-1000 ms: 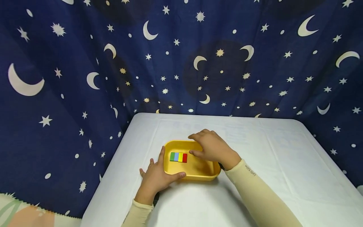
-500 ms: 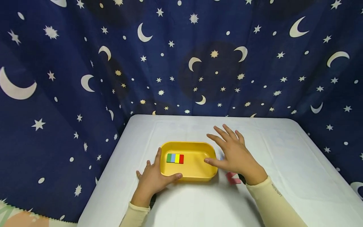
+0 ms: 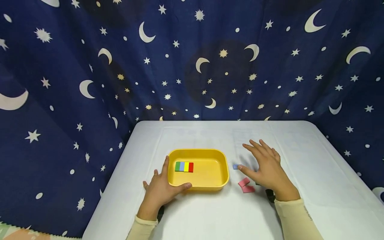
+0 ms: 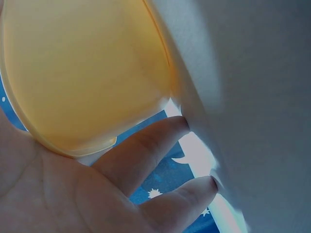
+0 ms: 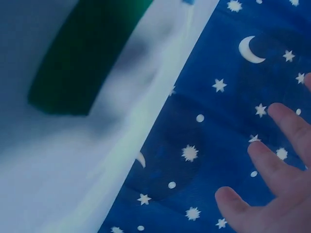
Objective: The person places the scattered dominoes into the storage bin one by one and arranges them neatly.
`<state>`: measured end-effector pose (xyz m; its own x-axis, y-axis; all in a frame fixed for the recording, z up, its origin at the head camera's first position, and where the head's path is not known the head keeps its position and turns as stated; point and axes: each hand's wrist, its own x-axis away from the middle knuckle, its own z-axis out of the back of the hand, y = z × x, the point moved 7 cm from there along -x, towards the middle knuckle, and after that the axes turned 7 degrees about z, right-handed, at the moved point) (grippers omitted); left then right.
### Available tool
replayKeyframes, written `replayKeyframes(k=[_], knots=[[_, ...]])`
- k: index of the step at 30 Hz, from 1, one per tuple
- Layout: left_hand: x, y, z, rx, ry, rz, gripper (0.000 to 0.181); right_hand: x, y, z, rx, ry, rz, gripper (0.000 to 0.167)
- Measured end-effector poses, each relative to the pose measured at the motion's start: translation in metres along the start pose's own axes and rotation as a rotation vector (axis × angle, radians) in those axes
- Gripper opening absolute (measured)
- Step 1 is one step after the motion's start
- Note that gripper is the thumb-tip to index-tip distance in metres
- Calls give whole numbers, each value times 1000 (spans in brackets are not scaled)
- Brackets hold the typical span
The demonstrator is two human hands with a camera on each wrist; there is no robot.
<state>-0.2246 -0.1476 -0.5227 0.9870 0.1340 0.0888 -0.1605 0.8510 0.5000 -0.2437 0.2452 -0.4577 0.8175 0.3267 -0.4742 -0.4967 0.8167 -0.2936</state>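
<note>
In the head view, a yellow plastic tray [image 3: 210,187] rests on the table. Four colours, green, blue, yellow and red [image 3: 191,167], form a row of small flat blocks on its floor. My left hand [image 3: 160,191] lies against the tray's left end, thumb on the near rim, fingers spread; the left wrist view has its palm against the wall. Over the table to the right, my right hand [image 3: 268,171] has spread fingers and holds nothing. Near its thumb lies a blue block [image 3: 235,166]. Two pink blocks [image 3: 248,189] lie closer to me. A green block [image 5: 87,63] shows below the right wrist.
White cloth covers the table [image 3: 210,216]. A dark blue curtain [image 3: 180,66] with moons and stars hangs behind and beside it. The green block is mostly hidden by the right hand in the head view.
My right hand has moved from above the tray to the right, its fingers spreading. Blue and pink blocks on the table have come into sight. The left hand has stayed at the tray.
</note>
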Motion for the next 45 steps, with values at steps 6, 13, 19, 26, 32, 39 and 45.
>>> replayKeyframes(k=[6,13,19,26,32,39,45], knots=[[1,-1,-1,7,6,-2,147,3,12,-3,-6,6,-42,85],[0,-2,-1,-7,-7,-3,148,7,20,-10,-18,0,-86,88],[0,-2,0,-21,-4,-3,147,10,18,-16,-7,-33,-98,89],[1,-1,0,-12,-7,-4,147,8,15,-20,36,-68,-94,88],[2,-1,0,-3,-12,-3,146,9,13,-30,29,-170,-90,91],[2,-1,1,-1,-10,-1,148,13,14,-43,47,-322,-104,92],[4,0,2,7,-10,-1,147,14,16,-44,30,-324,-122,86]])
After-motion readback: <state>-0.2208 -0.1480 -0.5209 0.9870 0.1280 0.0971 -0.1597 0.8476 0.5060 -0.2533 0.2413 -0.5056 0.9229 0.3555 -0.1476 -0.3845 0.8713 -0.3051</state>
